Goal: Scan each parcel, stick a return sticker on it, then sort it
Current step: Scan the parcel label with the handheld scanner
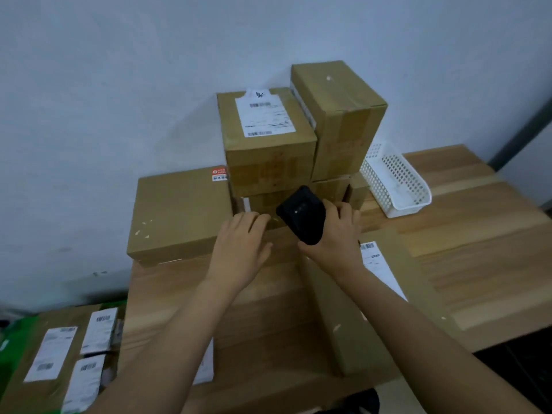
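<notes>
Holding the black scanner [301, 215] upright, the right grip [337, 231] has its fingers curled round the body, the window apparently turned toward the stack of boxes against the wall, probably hunting for a barcode. The left grip [242, 237] is spread flat, fingers straight, with its tips at the front edge of the low box [263, 203] at the bottom of the stack, likely to steady it or draw it out so that its label shows.

That low box carries the labelled box [265, 135] and the tall box [340, 115], so pulling it could tip them. A flat box [179, 213] with a red sticker [219, 173] sits just left of the stack, seemingly already marked. A long box [343, 339] lies on the surface [478, 234] under the right forearm, its label facing up. The white basket [394, 180] leans by the stack. More labelled parcels [50, 354] lie lower left, off the surface.
</notes>
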A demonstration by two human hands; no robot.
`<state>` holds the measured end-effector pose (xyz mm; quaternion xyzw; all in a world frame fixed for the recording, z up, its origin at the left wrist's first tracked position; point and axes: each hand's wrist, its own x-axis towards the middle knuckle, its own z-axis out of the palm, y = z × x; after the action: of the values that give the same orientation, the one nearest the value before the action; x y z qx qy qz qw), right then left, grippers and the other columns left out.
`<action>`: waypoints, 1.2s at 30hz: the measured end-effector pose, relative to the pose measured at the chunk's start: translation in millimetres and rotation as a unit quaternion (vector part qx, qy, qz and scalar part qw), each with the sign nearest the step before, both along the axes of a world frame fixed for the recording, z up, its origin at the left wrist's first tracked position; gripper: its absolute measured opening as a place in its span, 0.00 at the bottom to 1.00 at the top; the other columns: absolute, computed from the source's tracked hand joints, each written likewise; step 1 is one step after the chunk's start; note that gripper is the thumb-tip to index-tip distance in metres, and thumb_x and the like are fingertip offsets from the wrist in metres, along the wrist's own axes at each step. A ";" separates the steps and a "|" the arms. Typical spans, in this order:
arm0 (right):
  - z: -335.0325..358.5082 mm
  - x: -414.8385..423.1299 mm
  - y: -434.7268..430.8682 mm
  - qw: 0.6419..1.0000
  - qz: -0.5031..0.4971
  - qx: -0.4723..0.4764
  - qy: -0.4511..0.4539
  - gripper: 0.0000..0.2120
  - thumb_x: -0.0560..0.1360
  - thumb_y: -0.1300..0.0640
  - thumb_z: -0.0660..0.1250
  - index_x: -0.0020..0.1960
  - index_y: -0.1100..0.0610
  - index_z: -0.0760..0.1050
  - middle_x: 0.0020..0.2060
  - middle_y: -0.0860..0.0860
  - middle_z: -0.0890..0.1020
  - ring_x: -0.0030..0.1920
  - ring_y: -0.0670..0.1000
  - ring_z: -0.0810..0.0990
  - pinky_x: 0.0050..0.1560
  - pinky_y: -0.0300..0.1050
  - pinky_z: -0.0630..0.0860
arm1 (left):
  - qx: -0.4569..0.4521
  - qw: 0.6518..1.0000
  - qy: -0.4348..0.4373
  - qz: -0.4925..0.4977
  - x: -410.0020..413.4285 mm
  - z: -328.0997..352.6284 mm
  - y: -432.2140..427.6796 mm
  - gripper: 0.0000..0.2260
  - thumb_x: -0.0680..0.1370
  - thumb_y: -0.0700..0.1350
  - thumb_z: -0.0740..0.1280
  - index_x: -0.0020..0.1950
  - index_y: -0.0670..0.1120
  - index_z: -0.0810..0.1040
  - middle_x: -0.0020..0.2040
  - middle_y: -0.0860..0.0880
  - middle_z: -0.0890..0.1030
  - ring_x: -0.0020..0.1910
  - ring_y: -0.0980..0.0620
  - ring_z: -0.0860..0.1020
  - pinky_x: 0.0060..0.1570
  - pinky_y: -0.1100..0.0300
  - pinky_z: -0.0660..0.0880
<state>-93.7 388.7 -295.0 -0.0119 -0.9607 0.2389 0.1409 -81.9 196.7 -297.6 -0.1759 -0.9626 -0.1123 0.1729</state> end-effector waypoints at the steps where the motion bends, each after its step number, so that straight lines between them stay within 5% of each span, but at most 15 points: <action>1: 0.4 -0.4 14.1 1.000 0.010 0.004 0.003 0.41 0.58 0.51 0.78 0.67 0.63 0.70 0.55 0.60 0.73 0.56 0.62 0.68 0.56 0.54 0.66 | -0.004 1.000 0.001 -0.001 -1.6 -0.5 11.4 0.22 0.71 0.47 0.74 0.62 0.44 0.76 0.54 0.46 0.78 0.51 0.45 0.77 0.49 0.52 0.74; 5: -3.7 -1.7 73.3 0.998 0.054 0.028 -0.003 0.45 0.59 0.51 0.78 0.71 0.63 0.66 0.58 0.60 0.71 0.58 0.56 0.62 0.60 0.56 0.65 | -0.022 1.000 -0.012 0.015 0.0 -9.9 60.3 0.21 0.70 0.47 0.74 0.61 0.44 0.76 0.53 0.46 0.78 0.52 0.45 0.76 0.50 0.52 0.74; 10: -13.9 -11.3 140.1 0.990 0.125 0.048 -0.036 0.43 0.61 0.51 0.76 0.72 0.61 0.64 0.61 0.58 0.70 0.60 0.60 0.65 0.60 0.52 0.62 | -0.051 0.994 -0.047 0.083 13.0 -21.4 125.8 0.19 0.70 0.49 0.74 0.58 0.45 0.77 0.50 0.47 0.78 0.50 0.45 0.77 0.51 0.51 0.73; 17: -8.7 -29.1 201.8 0.945 0.265 0.193 -0.022 0.43 0.62 0.54 0.78 0.73 0.61 0.64 0.64 0.56 0.70 0.63 0.60 0.65 0.65 0.56 0.65 | -0.058 0.983 -0.090 0.152 33.9 -26.3 187.1 0.17 0.72 0.51 0.73 0.58 0.46 0.76 0.55 0.48 0.78 0.54 0.46 0.76 0.54 0.52 0.72; 21: 4.0 -43.9 218.8 0.894 0.337 0.294 0.034 0.43 0.57 0.59 0.78 0.70 0.61 0.68 0.59 0.57 0.75 0.56 0.59 0.70 0.57 0.55 0.72 | -0.071 0.979 -0.081 0.174 40.3 -26.1 197.4 0.19 0.69 0.51 0.76 0.56 0.47 0.77 0.53 0.49 0.79 0.51 0.47 0.77 0.52 0.52 0.74; 29: 54.3 -60.4 225.8 0.699 0.502 0.491 0.138 0.35 0.67 0.58 0.73 0.72 0.57 0.65 0.61 0.54 0.75 0.59 0.58 0.72 0.64 0.53 0.67 | -0.084 0.980 -0.047 0.176 42.8 -23.4 212.8 0.20 0.60 0.49 0.80 0.46 0.46 0.78 0.43 0.48 0.79 0.40 0.46 0.78 0.39 0.53 0.75; 36: 68.6 -61.5 210.5 0.625 0.536 0.536 0.188 0.29 0.68 0.57 0.73 0.67 0.55 0.69 0.58 0.52 0.77 0.58 0.56 0.73 0.61 0.50 0.69 | -0.035 0.977 -0.083 0.194 45.4 -26.8 218.2 0.22 0.65 0.48 0.79 0.57 0.46 0.79 0.51 0.48 0.80 0.49 0.46 0.78 0.49 0.52 0.75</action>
<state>-155.1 599.2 -226.4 0.6276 -0.7085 -0.2874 0.1470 -36.5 414.8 -324.5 0.0184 -0.9927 -0.0573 0.1044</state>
